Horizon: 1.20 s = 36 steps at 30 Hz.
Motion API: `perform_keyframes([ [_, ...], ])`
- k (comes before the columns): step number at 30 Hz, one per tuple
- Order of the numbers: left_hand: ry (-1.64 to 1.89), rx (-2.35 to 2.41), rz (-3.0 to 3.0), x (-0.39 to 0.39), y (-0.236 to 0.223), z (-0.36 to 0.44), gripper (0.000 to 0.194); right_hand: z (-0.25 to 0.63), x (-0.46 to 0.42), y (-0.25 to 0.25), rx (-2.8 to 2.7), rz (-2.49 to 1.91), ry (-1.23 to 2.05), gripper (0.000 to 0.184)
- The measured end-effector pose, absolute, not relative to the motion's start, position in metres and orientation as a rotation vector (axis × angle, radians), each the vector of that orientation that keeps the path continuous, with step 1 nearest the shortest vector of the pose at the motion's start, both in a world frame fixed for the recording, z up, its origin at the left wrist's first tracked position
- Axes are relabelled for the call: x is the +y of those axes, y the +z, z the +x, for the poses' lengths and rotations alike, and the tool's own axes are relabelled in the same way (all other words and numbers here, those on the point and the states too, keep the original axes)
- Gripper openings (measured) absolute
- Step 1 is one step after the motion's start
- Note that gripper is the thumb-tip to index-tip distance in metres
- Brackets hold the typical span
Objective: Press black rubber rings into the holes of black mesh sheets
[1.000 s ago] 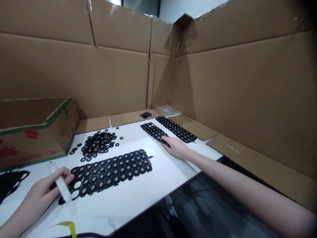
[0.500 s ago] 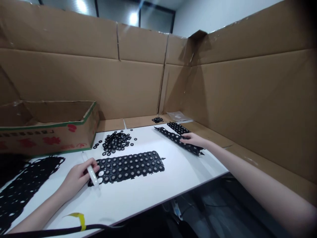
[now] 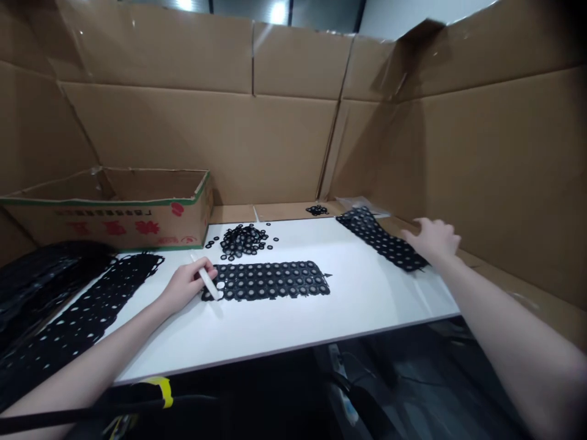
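Observation:
My left hand [image 3: 188, 282] is closed round a white pen-like tool [image 3: 208, 280], tilted over the left end of a black sheet [image 3: 270, 280] with rows of round rings in it. Two white gaps show in that sheet near the tool. Off to the right, my right hand [image 3: 433, 239] is raised with its fingers spread and nothing in them. Just left of it lies another black perforated sheet [image 3: 385, 241] on the table's right side. Behind the ringed sheet is a heap of small black rings [image 3: 242, 240].
An open cardboard box [image 3: 137, 226] with a green rim stands at the back left. More black perforated sheets [image 3: 87, 311] lie at the left. A smaller ring pile [image 3: 317, 209] and a clear plastic bag [image 3: 360, 205] sit at the back. Cardboard walls [image 3: 206, 134] surround the white table [image 3: 275, 324].
My right hand has let go of the black sheet and lifted away to its right, fingers spreading. That sheet now lies flatter. My left hand still holds the white tool; the camera view has shifted.

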State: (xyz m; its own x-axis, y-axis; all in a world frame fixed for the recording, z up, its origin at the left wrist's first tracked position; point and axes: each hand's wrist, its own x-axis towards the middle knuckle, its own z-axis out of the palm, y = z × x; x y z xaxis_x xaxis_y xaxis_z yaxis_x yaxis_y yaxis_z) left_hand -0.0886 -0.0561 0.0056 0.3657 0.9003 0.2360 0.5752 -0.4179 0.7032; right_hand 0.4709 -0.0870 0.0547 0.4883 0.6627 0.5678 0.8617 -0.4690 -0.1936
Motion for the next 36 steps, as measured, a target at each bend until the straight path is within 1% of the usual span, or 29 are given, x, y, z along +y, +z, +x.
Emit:
perform_keyframes([
  [3,0.935,1.241,2.043,-0.054,0.004,-0.089,0.024,0.436,-0.072,0.052,-1.334,-2.225,-0.477,0.036],
  [7,1.122,1.138,1.916,-0.053,0.011,-0.088,0.027,0.343,-0.043,0.042,-1.732,-1.919,-0.194,0.026],
  [10,1.212,1.007,1.870,-0.052,0.023,-0.087,0.041,0.256,-0.034,0.032,-2.026,-1.597,-0.002,0.023],
  [12,1.206,0.936,1.861,-0.051,0.031,-0.088,0.051,0.202,-0.036,0.025,-2.172,-1.402,0.082,0.020],
  [16,1.116,0.875,1.836,-0.048,0.036,-0.088,0.068,0.132,-0.044,0.012,-2.305,-1.168,0.121,0.022],
  [19,1.118,0.908,1.790,-0.045,0.030,-0.088,0.066,0.113,-0.047,0.004,-2.318,-1.139,0.122,0.026],
  [25,1.229,1.036,1.723,-0.039,0.010,-0.090,0.048,0.114,-0.047,-0.006,-2.269,-1.161,0.179,0.023],
  [31,1.224,1.102,1.818,-0.045,0.005,-0.091,0.031,0.117,-0.043,-0.008,-2.211,-1.110,0.223,0.024],
  [34,1.154,1.041,1.869,-0.049,0.007,-0.090,0.033,0.118,-0.042,-0.008,-2.171,-1.102,0.225,0.015],
  [36,1.079,0.974,1.897,-0.051,0.008,-0.089,0.036,0.120,-0.041,-0.008,-2.137,-1.104,0.224,0.013],
])
